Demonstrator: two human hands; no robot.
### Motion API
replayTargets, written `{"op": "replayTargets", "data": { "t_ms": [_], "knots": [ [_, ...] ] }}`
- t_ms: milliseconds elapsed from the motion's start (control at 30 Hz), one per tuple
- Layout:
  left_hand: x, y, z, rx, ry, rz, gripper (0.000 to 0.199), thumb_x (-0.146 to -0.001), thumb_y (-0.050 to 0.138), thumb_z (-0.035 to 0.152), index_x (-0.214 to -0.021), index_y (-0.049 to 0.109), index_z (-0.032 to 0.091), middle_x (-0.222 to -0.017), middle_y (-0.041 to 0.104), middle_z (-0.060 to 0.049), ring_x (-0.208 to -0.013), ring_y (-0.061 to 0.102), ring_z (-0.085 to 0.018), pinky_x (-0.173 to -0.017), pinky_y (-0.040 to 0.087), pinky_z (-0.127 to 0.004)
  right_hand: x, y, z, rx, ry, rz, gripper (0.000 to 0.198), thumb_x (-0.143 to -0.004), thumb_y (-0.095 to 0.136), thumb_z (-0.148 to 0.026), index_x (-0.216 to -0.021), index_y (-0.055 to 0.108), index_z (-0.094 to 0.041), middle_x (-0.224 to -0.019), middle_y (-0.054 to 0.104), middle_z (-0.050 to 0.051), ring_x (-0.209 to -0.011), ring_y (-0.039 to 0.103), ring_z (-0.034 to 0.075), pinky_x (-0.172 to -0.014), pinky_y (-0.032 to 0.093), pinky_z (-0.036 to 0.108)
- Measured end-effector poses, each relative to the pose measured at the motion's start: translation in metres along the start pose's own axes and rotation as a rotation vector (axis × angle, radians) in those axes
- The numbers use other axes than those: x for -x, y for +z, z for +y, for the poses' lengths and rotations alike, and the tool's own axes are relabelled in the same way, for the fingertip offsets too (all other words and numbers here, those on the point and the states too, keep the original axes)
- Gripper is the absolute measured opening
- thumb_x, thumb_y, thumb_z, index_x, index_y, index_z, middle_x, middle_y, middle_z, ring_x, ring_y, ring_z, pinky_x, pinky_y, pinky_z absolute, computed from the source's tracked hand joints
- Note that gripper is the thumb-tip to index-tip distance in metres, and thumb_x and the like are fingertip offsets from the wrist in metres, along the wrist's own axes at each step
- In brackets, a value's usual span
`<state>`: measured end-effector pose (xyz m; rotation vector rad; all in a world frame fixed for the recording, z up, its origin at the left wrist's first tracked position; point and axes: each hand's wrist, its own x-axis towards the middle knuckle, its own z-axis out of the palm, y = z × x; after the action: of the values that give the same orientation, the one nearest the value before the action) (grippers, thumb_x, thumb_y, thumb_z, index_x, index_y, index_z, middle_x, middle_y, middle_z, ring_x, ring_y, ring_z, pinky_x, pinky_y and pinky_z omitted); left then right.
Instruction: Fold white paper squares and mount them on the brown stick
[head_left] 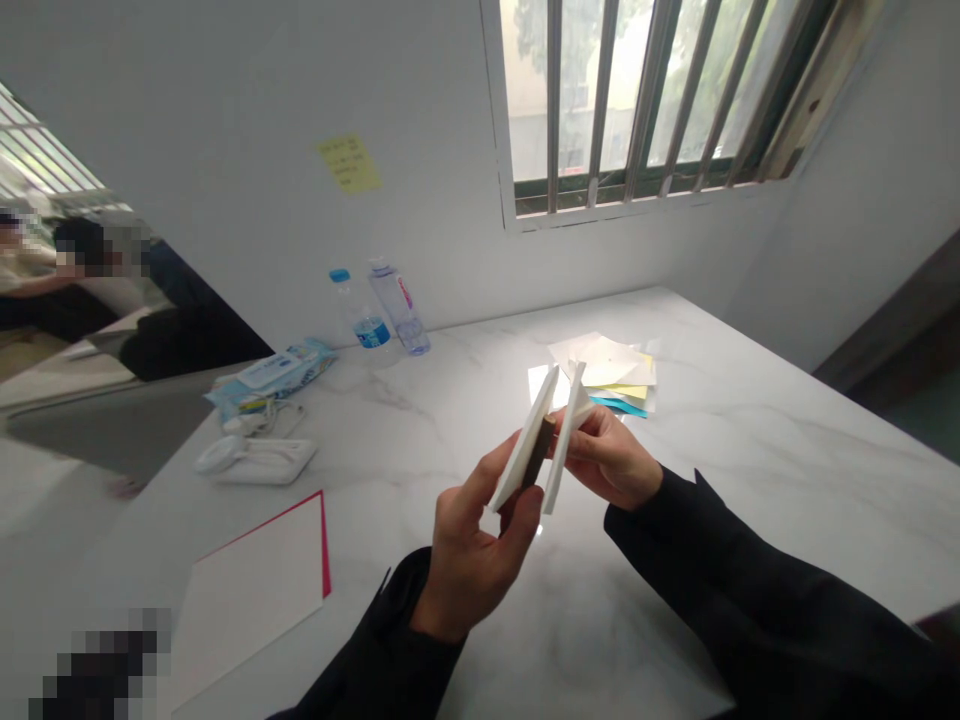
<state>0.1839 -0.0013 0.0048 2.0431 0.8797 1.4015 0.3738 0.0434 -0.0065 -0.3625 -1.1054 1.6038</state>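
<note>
Grasps a white flat piece [523,445] and a brown strip [535,453] together in the left hand [484,550], with the thumb at the lower end of the strip. Pinches a second white flat piece [564,447] in the right hand [611,455], with the fingertips partly hidden behind it. Holds all 3 tilted above the bench [750,430], with the brown strip between the 2 white pieces and close against the left 1. Cannot tell any join between the 2 white pieces. Wears dark sleeves [720,560] on the 2 arms.

Has a loose pile of papers [604,362] on the bench just beyond the right hand, mostly white, with yellow and blue edges showing. Shows a blue-capped bottle [371,332] and a clear bottle [399,305] standing side by side near the wall [420,120]. Has a soft blue packet [281,370] farther left, with a white cable [279,415] and a white device [274,463] just in front. Shows a white sheet [255,585] with red edging at the near left. Includes a yellow note [350,163] on the wall, a barred window [615,100] to the right, and a blurred person [79,290] at the far left.
</note>
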Motion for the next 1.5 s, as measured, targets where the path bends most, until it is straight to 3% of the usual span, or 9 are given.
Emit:
{"op": "replayTargets", "data": {
  "t_ms": [267,433,567,633,833,1000,1267,1500],
  "knots": [
    [-0.008,-0.002,0.012,-0.061,-0.018,0.012,0.049,-0.093,0.068,0.013,-0.140,0.067,0.027,-0.085,0.070,0.004,-0.057,0.055,-0.008,-0.057,0.053,-0.019,0.000,0.002,0.000,0.009,0.016,0.037,0.032,-0.080,0.094,-0.048,-0.084,0.081,-0.019,-0.080,0.075,0.004,-0.079,0.071,0.019,-0.081,0.062,0.037],
    [-0.011,-0.004,0.013,-0.135,0.025,0.033,0.042,-0.093,0.068,0.014,-0.133,0.071,0.026,-0.091,0.064,0.000,-0.074,0.060,-0.014,-0.060,0.053,-0.022,0.000,0.000,0.001,-0.003,0.013,0.059,0.029,-0.078,0.095,-0.044,-0.083,0.082,-0.019,-0.080,0.075,0.003,-0.078,0.070,0.017,-0.082,0.062,0.034],
    [-0.012,-0.005,0.011,-0.174,0.083,0.052,0.039,-0.093,0.070,0.014,-0.130,0.070,0.026,-0.124,0.068,-0.008,-0.113,0.067,-0.024,-0.085,0.061,-0.032,0.000,0.000,0.002,0.005,0.010,0.074,0.028,-0.079,0.095,-0.045,-0.086,0.084,-0.019,-0.085,0.079,0.005,-0.082,0.073,0.020,-0.085,0.062,0.038],
    [-0.010,-0.004,0.008,-0.162,0.087,0.053,0.044,-0.093,0.070,0.012,-0.135,0.068,0.026,-0.131,0.068,-0.008,-0.122,0.066,-0.027,-0.098,0.059,-0.037,0.000,0.000,0.003,0.001,0.009,0.084,0.027,-0.079,0.095,-0.043,-0.088,0.084,-0.020,-0.086,0.080,0.005,-0.084,0.074,0.020,-0.087,0.062,0.038],
    [-0.005,0.000,0.004,-0.074,-0.005,0.050,0.037,-0.094,0.068,0.010,-0.129,0.070,0.023,-0.110,0.075,-0.004,-0.100,0.072,-0.021,-0.090,0.059,-0.031,0.000,-0.001,0.004,-0.007,0.044,0.114,0.032,-0.077,0.096,-0.043,-0.096,0.085,-0.020,-0.085,0.081,0.006,-0.087,0.076,0.022,-0.087,0.064,0.038],
    [-0.009,0.000,0.008,-0.078,-0.014,0.045,0.031,-0.097,0.067,0.015,-0.127,0.073,0.022,-0.107,0.076,-0.005,-0.090,0.071,-0.018,-0.081,0.058,-0.029,0.003,-0.003,0.007,-0.002,0.073,0.128,0.030,-0.080,0.095,-0.042,-0.097,0.086,-0.018,-0.087,0.081,0.006,-0.082,0.075,0.020,-0.082,0.063,0.034],
    [-0.009,-0.001,0.001,-0.017,-0.042,0.041,0.039,-0.097,0.069,0.014,-0.134,0.074,0.024,-0.121,0.074,-0.009,-0.111,0.070,-0.023,-0.095,0.059,-0.035,0.003,-0.006,0.012,0.002,0.097,0.164,0.030,-0.080,0.095,-0.041,-0.099,0.086,-0.019,-0.092,0.082,0.007,-0.085,0.074,0.020,-0.082,0.062,0.034],
    [-0.011,-0.004,-0.001,0.024,-0.077,0.051,0.036,-0.093,0.074,0.015,-0.128,0.076,0.024,-0.127,0.074,-0.009,-0.121,0.069,-0.025,-0.107,0.057,-0.041,0.000,-0.006,0.013,-0.008,0.105,0.160,0.031,-0.079,0.096,-0.041,-0.097,0.086,-0.018,-0.089,0.081,0.007,-0.080,0.074,0.018,-0.082,0.062,0.034]
  ]
}}
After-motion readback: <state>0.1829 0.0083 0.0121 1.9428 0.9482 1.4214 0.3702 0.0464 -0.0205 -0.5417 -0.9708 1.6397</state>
